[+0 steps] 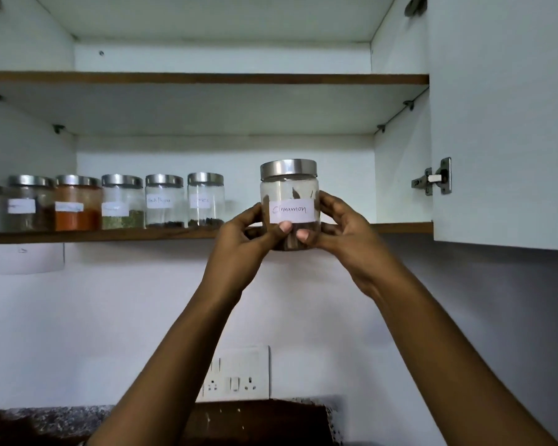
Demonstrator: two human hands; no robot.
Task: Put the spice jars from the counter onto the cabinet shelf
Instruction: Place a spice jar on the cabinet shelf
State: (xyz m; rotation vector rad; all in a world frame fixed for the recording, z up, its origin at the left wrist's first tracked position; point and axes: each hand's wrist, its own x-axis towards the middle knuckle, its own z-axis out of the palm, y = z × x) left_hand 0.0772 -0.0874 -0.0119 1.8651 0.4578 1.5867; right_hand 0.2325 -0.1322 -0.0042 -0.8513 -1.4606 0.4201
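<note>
Both hands up: left hand (pixel 244 235) and right hand (pixel 342 231) clamp the clear glass steel-lidded cinnamon jar (pixel 289 204) from either side, label forward, level with the brown-edged cabinet shelf (pixel 400 227), right of five shelved steel-lidded jars (pixel 116 202), seemingly lining up that open spot.

Head view, angled up at shelf (pixel 161 234)
</note>
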